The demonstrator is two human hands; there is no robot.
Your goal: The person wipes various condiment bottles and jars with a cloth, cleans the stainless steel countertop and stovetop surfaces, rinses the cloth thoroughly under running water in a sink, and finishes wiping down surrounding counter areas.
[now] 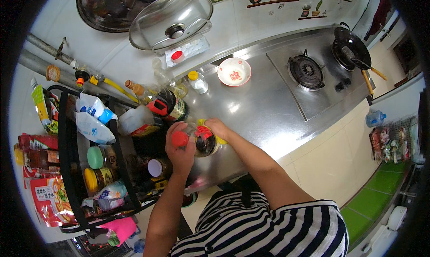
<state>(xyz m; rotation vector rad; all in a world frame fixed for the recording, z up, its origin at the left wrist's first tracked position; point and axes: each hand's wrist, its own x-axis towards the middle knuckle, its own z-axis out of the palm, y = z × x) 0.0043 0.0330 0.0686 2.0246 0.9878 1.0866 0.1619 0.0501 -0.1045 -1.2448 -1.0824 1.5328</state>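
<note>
My left hand is closed around the neck area of a clear plastic bottle with a red cap. My right hand holds a yellow cloth against a bottle of dark liquid with a red handle. The two bottles' outlines overlap, so whether they are one container or two I cannot tell. Both hands are over the left end of the steel counter. Just beyond them stands a large dark sauce bottle with a red handle.
A black rack of jars and packets stands at the left. A white bowl and a yellow-capped jar are on the counter. Farther right are a gas burner and a black wok. A glass lid hangs on the wall.
</note>
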